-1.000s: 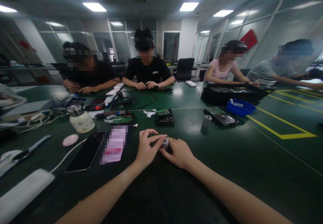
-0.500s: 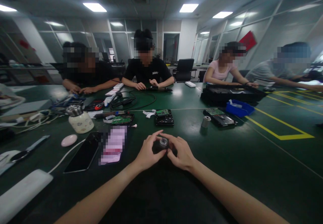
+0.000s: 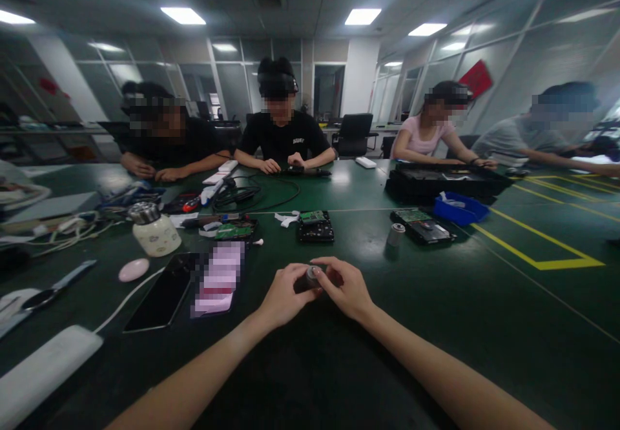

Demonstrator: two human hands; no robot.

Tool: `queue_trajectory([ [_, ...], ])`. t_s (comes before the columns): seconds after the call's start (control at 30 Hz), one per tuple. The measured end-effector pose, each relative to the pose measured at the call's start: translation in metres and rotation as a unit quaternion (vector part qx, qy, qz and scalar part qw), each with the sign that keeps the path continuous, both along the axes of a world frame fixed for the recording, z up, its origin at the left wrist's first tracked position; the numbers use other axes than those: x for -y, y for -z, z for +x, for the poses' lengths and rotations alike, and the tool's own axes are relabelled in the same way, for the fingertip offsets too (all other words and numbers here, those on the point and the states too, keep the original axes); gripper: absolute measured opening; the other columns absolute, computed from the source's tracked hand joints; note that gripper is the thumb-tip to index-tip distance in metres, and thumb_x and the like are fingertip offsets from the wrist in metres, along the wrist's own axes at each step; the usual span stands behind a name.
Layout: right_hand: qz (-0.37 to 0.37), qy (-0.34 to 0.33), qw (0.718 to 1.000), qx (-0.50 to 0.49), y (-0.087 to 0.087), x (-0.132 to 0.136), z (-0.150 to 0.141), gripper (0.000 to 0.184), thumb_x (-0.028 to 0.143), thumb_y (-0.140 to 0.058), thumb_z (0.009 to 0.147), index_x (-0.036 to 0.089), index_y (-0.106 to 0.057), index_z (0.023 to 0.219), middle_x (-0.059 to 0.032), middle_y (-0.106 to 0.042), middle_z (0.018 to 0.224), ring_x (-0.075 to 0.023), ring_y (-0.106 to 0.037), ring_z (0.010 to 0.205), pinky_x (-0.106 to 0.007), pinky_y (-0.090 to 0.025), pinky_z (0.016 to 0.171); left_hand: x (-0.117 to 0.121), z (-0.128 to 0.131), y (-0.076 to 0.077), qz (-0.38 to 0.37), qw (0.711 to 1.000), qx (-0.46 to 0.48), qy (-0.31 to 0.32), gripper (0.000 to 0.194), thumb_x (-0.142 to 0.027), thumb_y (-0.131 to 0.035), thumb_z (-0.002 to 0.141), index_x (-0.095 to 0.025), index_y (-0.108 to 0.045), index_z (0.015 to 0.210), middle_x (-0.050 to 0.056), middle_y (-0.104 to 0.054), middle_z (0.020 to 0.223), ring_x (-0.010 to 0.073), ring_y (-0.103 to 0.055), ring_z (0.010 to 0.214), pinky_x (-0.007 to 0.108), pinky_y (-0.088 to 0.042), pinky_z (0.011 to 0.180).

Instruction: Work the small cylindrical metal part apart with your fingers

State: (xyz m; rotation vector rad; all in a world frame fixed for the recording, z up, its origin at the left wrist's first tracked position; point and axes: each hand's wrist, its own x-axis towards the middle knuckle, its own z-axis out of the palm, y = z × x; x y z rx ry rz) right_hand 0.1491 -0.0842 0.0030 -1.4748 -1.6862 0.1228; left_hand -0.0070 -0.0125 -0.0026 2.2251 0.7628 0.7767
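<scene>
Between my two hands, just above or on the table, is a small grey metal cylinder with a round top. My left hand curls around its left side, fingers behind and thumb in front. From the right, my right hand has its thumb on the cylinder's top edge and its forefinger reaching over the far side. The fingers hide much of the cylinder's body. A similar silver cylinder stands upright on the table, ahead and to the right.
Opened drives with green circuit boards lie ahead: one in the middle, one on the right. A blue bin sits beyond. Left are a phone, a cream bottle and a white power strip. Several people sit opposite.
My right thumb has moved up from the cylinder's near side onto its top edge. My left fingertips have drawn down lower around the cylinder, which stays in place.
</scene>
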Motion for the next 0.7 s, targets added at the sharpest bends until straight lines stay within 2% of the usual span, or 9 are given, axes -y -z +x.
queue_trajectory([
  [0.17, -0.001, 0.012, 1.000, -0.020, 0.002, -0.003, 0.000, 0.028, 0.043, -0.052, 0.090, 0.022, -0.070, 0.093, 0.0005, -0.060, 0.067, -0.0141, -0.053, 0.057, -0.024, -0.043, 0.055, 0.002, 0.001, -0.002, 0.021, 1.000, -0.006, 0.015, 0.027, -0.020, -0.071, 0.075, -0.023, -0.069, 0.102, 0.005, -0.069, 0.105, 0.0253, -0.061, 0.103, 0.039, -0.044, 0.091],
  [0.37, -0.010, 0.152, 0.988, -0.018, 0.007, -0.008, 0.007, 0.035, 0.040, -0.041, 0.096, 0.019, -0.068, 0.100, -0.0035, -0.062, 0.074, -0.0180, -0.055, 0.065, -0.030, -0.043, 0.064, 0.004, 0.001, -0.003, 0.030, 0.999, -0.015, 0.013, 0.029, -0.026, -0.070, 0.078, -0.022, -0.067, 0.106, 0.008, -0.067, 0.108, 0.0263, -0.060, 0.103, 0.042, -0.043, 0.091],
  [0.47, -0.042, 0.213, 0.976, 0.010, 0.009, -0.009, 0.011, 0.028, 0.037, -0.048, 0.094, 0.021, -0.071, 0.096, -0.0048, -0.063, 0.080, -0.0218, -0.057, 0.076, -0.037, -0.040, 0.074, 0.004, 0.001, -0.001, 0.031, 0.999, -0.020, 0.008, 0.032, -0.028, -0.070, 0.078, -0.021, -0.067, 0.109, 0.008, -0.066, 0.108, 0.0264, -0.059, 0.103, 0.042, -0.043, 0.092],
  [0.57, -0.080, 0.246, 0.965, 0.047, 0.012, -0.008, 0.012, 0.018, 0.033, -0.059, 0.088, 0.026, -0.075, 0.089, -0.0063, -0.063, 0.086, -0.0273, -0.054, 0.088, -0.042, -0.035, 0.078, 0.004, 0.000, 0.001, 0.029, 0.999, -0.024, 0.003, 0.033, -0.030, -0.069, 0.078, -0.020, -0.066, 0.110, 0.009, -0.065, 0.108, 0.0262, -0.059, 0.102, 0.041, -0.044, 0.092],
  [0.7, -0.098, 0.269, 0.955, 0.073, 0.015, -0.009, 0.012, 0.017, 0.032, -0.061, 0.086, 0.028, -0.076, 0.094, -0.0076, -0.063, 0.092, -0.0291, -0.052, 0.094, -0.043, -0.033, 0.079, 0.004, 0.000, 0.002, 0.025, 0.999, -0.030, 0.002, 0.035, -0.032, -0.068, 0.078, -0.019, -0.066, 0.111, 0.010, -0.063, 0.106, 0.0261, -0.059, 0.099, 0.041, -0.045, 0.090],
])
